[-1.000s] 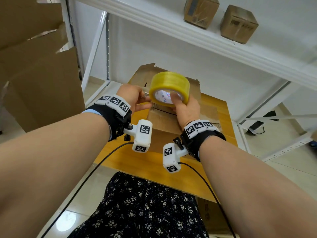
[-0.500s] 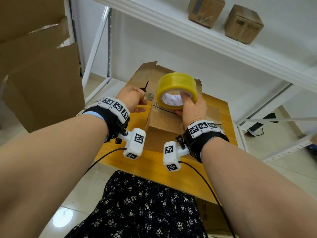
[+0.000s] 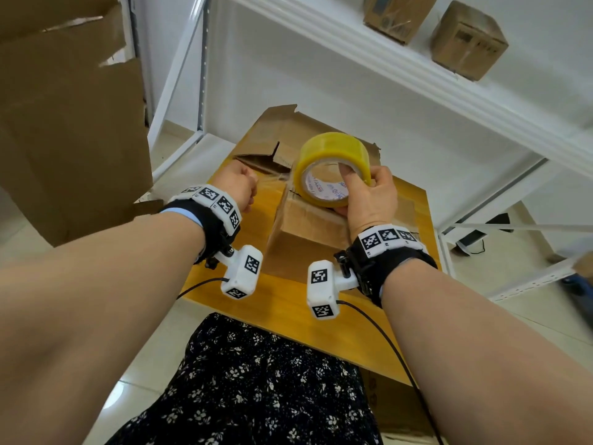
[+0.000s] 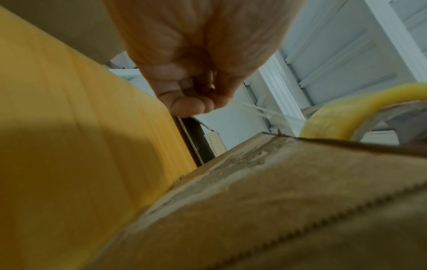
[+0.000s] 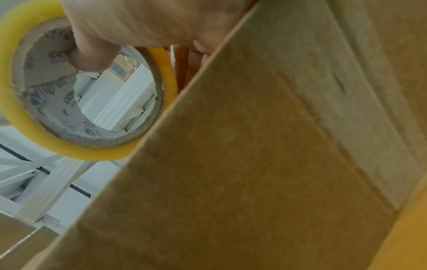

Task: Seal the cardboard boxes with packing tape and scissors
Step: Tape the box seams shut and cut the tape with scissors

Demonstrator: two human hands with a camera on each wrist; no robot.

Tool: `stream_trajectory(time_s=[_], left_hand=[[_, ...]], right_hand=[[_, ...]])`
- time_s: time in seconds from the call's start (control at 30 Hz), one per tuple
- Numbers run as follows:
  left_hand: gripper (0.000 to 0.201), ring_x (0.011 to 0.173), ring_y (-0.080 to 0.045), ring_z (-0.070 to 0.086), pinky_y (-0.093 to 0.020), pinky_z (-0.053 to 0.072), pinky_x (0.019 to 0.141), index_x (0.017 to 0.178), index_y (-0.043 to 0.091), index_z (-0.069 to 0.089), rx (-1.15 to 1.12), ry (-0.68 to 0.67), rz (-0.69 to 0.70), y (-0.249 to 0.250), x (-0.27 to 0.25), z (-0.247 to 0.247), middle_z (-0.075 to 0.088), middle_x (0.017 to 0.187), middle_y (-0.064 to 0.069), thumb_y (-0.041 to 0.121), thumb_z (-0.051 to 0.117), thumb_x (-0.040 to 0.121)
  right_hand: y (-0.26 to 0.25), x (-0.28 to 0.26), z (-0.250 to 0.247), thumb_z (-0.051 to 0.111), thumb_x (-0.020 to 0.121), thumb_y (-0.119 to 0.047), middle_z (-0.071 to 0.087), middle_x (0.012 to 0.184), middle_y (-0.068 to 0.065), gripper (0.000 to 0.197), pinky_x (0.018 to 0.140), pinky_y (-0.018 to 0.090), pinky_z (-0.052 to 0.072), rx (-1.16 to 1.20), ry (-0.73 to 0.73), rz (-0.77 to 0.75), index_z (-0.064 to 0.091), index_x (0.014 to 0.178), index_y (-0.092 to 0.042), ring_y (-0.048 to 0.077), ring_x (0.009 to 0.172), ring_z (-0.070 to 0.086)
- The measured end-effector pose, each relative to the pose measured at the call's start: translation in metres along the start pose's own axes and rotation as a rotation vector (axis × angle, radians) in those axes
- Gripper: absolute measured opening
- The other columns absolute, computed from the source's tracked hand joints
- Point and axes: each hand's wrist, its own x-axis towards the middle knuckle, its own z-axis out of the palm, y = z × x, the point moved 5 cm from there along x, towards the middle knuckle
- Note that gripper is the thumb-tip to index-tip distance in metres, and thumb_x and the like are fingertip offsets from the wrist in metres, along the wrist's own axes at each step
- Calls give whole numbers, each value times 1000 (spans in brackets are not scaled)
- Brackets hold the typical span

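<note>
Right hand [image 3: 369, 200] held the yellow roll of clear packing tape [image 3: 332, 168], thumb hooked inside the printed cardboard core, other fingers wrapped around the outside. The roll sat just above the far top edge of the small brown cardboard box [image 3: 308, 232], which stood about mid-surface on the orange wooden table [image 3: 288, 316].

Left hand [image 3: 237, 187] was curled, fingertips pinching the free end of the tape. A short clear strip of tape [image 3: 279, 178] ran from that pinch to the roll, in the air off the box's left side and not stuck down. The left wrist view showed the same strip [image 4: 265, 111] coming off the pinched fingertips.

Risks from here, as judgement:
- The strip was thin and unsupported. Slack or twist would likely fold it onto itself or stick it to the fingers, wasting that length.
- The pinch was small. A hard pull against roll drag could slip the end loose, and it would snap back onto the roll.
- Nothing held the box down. Laying tape with sideways pull could slide or tip it.
- The top seam looked rough, with old tape residue [image 4: 249, 157] along the edge. Adhesion there may be poor, and off-centre placement would leave the flaps able to open.
- No scissors visible in any view. The person would have to free a hand to cut, and the strip could drop or tangle then.

A flattened brown cardboard sheet [image 3: 288, 136] lay at the table's far edge, behind the box. Two more small boxes [image 3: 465, 40] sat on the white shelf [image 3: 401, 69] above.
</note>
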Motion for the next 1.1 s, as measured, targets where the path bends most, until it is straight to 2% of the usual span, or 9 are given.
stream_trajectory(time_s=[0.13,0.27,0.43,0.57,0.67,0.77,0.9,1.0,1.1], left_hand=[[17,53,-18,40,-28,38,46,81,12,41,-29,-25,-1,-8,4,11,45,66,-8,0,36,92],[7,56,-18,40,-30,39,52,94,10,41,-67,-60,13,-19,4,18,47,72,-8,8,39,100],[19,56,-18,41,-28,39,49,84,16,39,-101,-106,14,-34,2,30,48,74,-6,14,36,103],[14,57,-19,43,-29,39,51,90,16,38,-69,-142,23,-39,4,39,49,76,-6,18,37,103],[11,62,-19,49,-29,39,56,99,15,39,117,-159,71,-40,3,46,52,77,-3,25,37,104],[12,64,-17,48,-30,34,54,104,17,35,313,-160,131,-36,0,52,49,76,0,29,34,104],[12,59,-17,45,-29,31,50,103,18,33,372,-176,184,-33,-2,53,47,71,0,30,34,104],[7,61,-20,46,-32,39,55,99,20,35,462,-206,159,-49,-7,53,47,71,-1,25,39,101],[9,67,-25,52,-35,41,60,102,17,42,505,-202,127,-53,-5,45,54,73,-6,25,42,100]], right_hand=[[3,0,-1,77,69,-56,65,90,3,42,58,41,63,49,2,30,58,89,-25,20,85,68],[4,0,1,76,66,-57,66,89,1,40,61,42,63,53,-16,35,56,86,-29,20,85,68],[1,-1,2,68,52,-69,67,86,-1,51,63,44,62,14,-16,26,55,84,-32,21,83,69],[1,-1,2,67,50,-70,67,86,-1,53,64,44,62,19,-16,32,55,84,-32,21,82,69],[1,-1,1,68,53,-69,67,87,-2,51,64,44,62,13,-17,37,56,85,-32,20,83,69],[3,0,0,73,63,-62,66,88,-3,43,65,44,63,12,-20,44,56,88,-31,20,84,69],[4,1,0,72,67,-59,65,88,-3,39,66,44,62,5,-20,50,55,88,-31,20,84,69],[5,1,-1,70,72,-57,65,91,0,34,65,44,63,30,-14,66,55,87,-30,21,86,68],[9,1,-5,65,74,-58,65,95,3,31,67,46,63,105,0,115,56,87,-32,23,91,67]])
